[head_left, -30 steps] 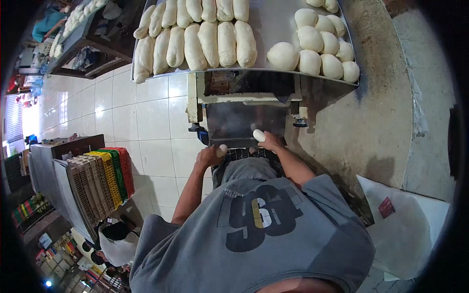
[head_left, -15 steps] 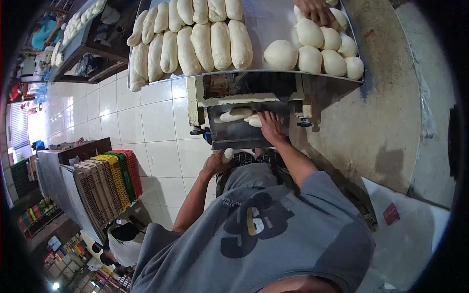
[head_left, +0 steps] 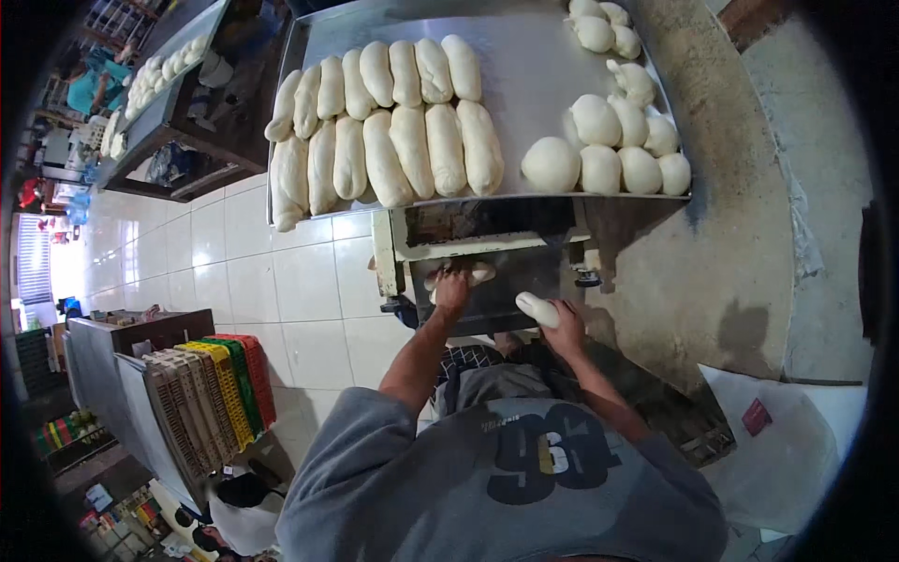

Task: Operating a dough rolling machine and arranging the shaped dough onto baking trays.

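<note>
Dough roll [head_left: 537,308] sits in the right hand [head_left: 565,330], grasped at its lower right end; most of its length sticks out free past the fingers, pointing up and left, over the right part of a dark sloped plate [head_left: 496,304]. Fingers wrap the near end, so that hand is closed on it.

Left hand [head_left: 453,284] is over the same plate, further left and a bit higher. Second dough piece [head_left: 482,273] lies under its fingers, ends showing at both sides of the hand. Fingers are on it from above; can't tell from where I stand if they clasp it or only press it. Two hands are apart, each with its own dough.

Plate belongs to a cream frame [head_left: 385,255], black knob at each side. Beyond it, metal table [head_left: 524,94]: long rolls [head_left: 409,150] packed in two rows on the left, dough balls [head_left: 641,170] bunched along the right edge, one larger ball [head_left: 551,165] at the near side of the bunch. Off left, crates [head_left: 225,375] in beige, yellow, green and red. Further back, another table with dough, person in teal beside it.
</note>
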`<state>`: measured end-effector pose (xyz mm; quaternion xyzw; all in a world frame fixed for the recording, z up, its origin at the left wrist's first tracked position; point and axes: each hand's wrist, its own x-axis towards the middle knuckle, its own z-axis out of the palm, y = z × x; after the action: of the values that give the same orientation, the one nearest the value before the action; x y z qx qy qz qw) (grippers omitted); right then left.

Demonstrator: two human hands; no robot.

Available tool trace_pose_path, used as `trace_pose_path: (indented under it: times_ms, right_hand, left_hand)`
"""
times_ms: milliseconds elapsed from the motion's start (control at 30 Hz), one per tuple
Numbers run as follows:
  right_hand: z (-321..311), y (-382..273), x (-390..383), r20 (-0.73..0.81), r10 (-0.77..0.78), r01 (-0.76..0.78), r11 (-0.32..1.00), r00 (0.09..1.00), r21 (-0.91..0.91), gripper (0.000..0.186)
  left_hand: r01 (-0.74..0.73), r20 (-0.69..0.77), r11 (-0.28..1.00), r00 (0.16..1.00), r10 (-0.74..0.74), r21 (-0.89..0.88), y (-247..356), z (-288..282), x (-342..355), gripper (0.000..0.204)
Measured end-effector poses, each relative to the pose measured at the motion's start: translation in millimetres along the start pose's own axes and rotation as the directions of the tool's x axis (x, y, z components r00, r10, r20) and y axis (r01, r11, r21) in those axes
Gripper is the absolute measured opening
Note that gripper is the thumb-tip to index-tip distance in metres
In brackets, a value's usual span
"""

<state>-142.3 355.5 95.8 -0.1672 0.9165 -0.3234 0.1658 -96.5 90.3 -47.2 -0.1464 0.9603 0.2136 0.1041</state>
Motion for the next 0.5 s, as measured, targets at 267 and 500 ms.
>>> trace_pose_path:
  times_ms: [267,500]
  right_hand:
    - [11,26,-6,0.424,0.332,-0.534,0.416,0.843,0.736,0.047]
    - [-33,-143,44,0.743,-0.167,-0.722,0.176,0.648,0.670,0.046]
  left_hand:
    - [0.122,0.080,0.641,0.992,-0.093,-0.758,23,-128,-77,0.038]
    - [0.215,0.263,-0.195,0.926,-0.269,-0.957,66,-229,-138,0.037]
